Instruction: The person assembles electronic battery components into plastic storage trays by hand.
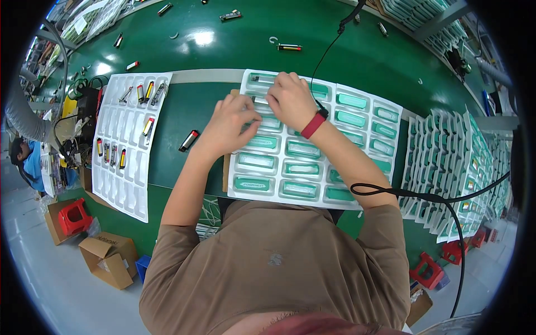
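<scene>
A white moulded tray (330, 196) lies before me, its compartments showing green. My left hand (230, 124) is over the tray's left edge near the second row, thumb and fingers curled together. Beside it, my right hand (292, 99) bends over the far rows with its fingertips drawn in. Whatever the fingertips grip, if anything, is hidden. A small grey and clear piece (260, 100) shows between the two hands, in or over a compartment. Another similar piece (263, 80) sits in the far left compartment. A red wristband (314, 125) with a thin dark cable circles my right wrist.
A second white tray (129, 173) at left holds several small black, red and yellow parts. One such part (189, 140) lies between the trays. Stacked trays (441, 173) stand at right. A black cable (424, 196) crosses over my right forearm. More parts (289, 47) lie on the far bench.
</scene>
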Demonstrator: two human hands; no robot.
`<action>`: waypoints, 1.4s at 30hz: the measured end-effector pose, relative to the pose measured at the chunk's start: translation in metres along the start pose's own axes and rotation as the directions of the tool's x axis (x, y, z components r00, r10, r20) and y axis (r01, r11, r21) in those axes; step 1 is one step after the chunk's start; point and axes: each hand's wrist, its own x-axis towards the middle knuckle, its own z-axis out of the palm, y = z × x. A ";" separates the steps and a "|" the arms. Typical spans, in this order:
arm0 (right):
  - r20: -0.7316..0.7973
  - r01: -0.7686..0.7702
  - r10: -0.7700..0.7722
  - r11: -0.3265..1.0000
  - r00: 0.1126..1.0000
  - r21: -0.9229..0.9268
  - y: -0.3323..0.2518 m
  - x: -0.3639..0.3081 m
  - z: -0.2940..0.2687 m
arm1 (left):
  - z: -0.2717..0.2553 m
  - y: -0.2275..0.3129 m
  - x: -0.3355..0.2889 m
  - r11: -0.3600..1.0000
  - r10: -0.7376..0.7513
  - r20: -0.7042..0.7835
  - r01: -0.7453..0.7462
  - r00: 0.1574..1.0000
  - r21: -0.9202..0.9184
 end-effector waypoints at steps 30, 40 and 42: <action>0.190 -0.357 0.444 0.331 0.876 0.874 -0.004 0.011 -0.092 | 0.025 -0.024 0.054 -0.329 -0.207 0.132 0.058 0.969 -0.943; 0.221 -0.432 0.521 0.328 0.824 0.840 -0.010 0.009 -0.064 | 0.029 -0.012 0.052 -0.317 -0.228 0.108 0.031 0.968 -0.948; 0.216 -0.437 0.534 0.330 0.817 0.837 -0.009 0.008 -0.060 | 0.030 -0.011 0.052 -0.325 -0.226 0.100 0.022 0.969 -0.946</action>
